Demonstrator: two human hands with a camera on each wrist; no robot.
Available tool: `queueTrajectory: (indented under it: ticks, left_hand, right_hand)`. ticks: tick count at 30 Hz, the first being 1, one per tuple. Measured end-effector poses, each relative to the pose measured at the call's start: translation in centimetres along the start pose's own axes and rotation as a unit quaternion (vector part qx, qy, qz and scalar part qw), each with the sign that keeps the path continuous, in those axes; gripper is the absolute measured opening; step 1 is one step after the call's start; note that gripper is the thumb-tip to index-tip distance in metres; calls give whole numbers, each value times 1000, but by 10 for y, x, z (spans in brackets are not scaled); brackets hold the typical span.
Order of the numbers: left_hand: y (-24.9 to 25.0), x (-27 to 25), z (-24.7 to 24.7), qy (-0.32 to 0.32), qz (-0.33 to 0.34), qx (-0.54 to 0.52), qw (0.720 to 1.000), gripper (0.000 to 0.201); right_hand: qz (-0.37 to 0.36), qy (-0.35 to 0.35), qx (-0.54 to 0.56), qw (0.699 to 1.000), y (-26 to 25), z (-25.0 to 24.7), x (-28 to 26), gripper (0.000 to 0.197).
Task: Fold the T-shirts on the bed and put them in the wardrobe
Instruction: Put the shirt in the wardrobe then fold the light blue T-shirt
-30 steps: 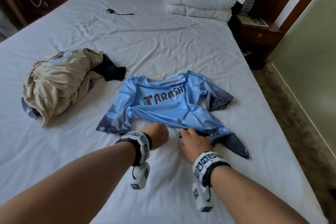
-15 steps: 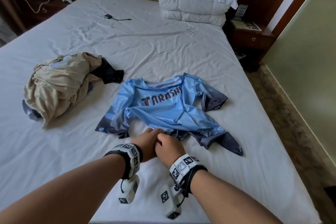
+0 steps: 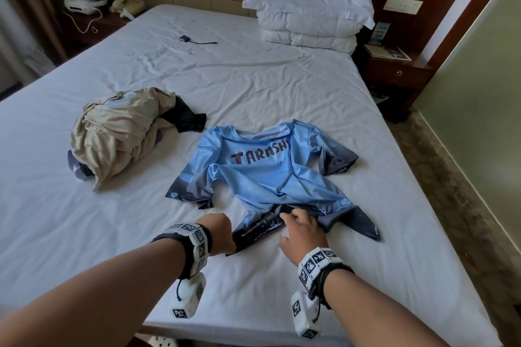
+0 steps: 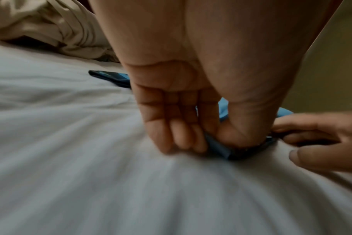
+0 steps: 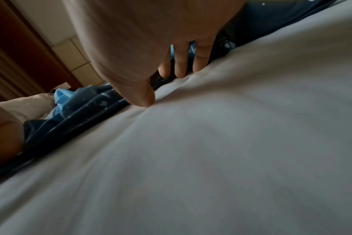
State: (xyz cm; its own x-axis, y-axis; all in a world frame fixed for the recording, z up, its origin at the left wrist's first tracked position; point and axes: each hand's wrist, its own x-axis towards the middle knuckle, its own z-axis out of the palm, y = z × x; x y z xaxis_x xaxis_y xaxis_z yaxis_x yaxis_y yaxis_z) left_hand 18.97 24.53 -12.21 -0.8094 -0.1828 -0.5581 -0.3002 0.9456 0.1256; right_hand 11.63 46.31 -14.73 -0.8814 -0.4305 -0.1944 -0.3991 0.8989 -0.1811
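A light blue T-shirt (image 3: 262, 172) with dark lettering and a dark hem lies face up and crumpled near the front of the bed (image 3: 253, 79). My left hand (image 3: 222, 234) pinches the hem's left end between thumb and curled fingers; in the left wrist view that pinch (image 4: 211, 143) grips the blue and dark cloth (image 4: 219, 151). My right hand (image 3: 298, 225) is a little to the right on the same hem. In the right wrist view its fingers (image 5: 181, 63) lie straight on the dark hem (image 5: 86, 114), with the thumb tip on the sheet.
A crumpled beige garment (image 3: 118, 132) lies left of the shirt, with dark cloth (image 3: 189, 118) beside it. Stacked white pillows (image 3: 310, 8) sit at the headboard, and a small black charger (image 3: 184, 38) lies on the sheet. A wooden nightstand (image 3: 394, 70) stands right of the bed.
Half a second ago my hands met at the middle of the hem. They have drawn apart, the right one moving right, and a strip of dark hem is stretched between them.
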Motion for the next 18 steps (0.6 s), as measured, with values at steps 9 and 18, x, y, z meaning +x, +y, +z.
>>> queueTrajectory:
  ticks: [9,18]
  left_hand:
    - [-21,-23,6,82,-11,41,996,32]
    - [-1,-26,39,113,83,24,990,55]
  right_hand:
    - [-46,80,-63,994,-26,7,-13,67]
    - [21,40,-38,998,2,4,-14,75]
